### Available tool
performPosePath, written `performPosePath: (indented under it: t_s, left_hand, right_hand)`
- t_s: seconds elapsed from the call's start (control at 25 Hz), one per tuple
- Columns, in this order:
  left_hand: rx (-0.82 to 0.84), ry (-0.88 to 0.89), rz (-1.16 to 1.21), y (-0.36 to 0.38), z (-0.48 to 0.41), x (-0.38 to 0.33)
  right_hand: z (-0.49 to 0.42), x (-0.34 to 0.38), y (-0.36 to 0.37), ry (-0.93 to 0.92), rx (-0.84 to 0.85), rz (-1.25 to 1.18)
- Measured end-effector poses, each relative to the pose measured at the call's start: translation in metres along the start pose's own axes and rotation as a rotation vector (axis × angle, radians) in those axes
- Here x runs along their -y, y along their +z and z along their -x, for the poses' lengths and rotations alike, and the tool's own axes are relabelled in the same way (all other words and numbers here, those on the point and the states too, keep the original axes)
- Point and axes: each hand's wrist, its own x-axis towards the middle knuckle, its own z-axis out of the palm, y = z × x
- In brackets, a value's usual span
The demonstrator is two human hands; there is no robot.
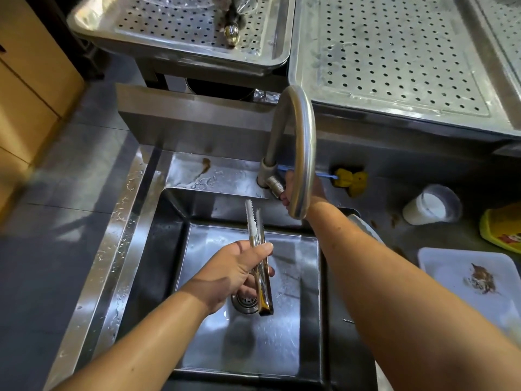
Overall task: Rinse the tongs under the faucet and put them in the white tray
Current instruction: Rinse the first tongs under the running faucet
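Note:
My left hand (pixel 234 273) holds the metal tongs (pixel 257 249) over the steel sink (pixel 180 249), their serrated tips pointing away from me and pressed together. The curved faucet (pixel 303 153) arches over the basin's far right corner; no water is seen running from it. My right hand (pixel 314 190) reaches behind the spout, and its fingers are on the faucet handle (pixel 275 184); the spout hides most of the hand. The white tray (pixel 451 266) lies on the counter at the right, with a brown smear on it.
Perforated steel trays (pixel 394 52) stand behind the sink. A yellow sponge brush (pixel 351 180), a white cup (pixel 431 204) and a yellow packet (pixel 501 227) lie on the right counter. The drain (pixel 245 301) sits under the tongs. Wooden cabinets (pixel 28 80) are at the left.

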Motion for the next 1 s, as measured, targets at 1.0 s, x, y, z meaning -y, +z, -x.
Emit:
performPosePath:
  t_s: [1.0]
  left_hand:
    - [0.022, 0.005, -0.025, -0.009, 0.017, 0.013]
  right_hand:
    - [0.157, -0.062, -0.003, 0.144, 0.539, -0.349]
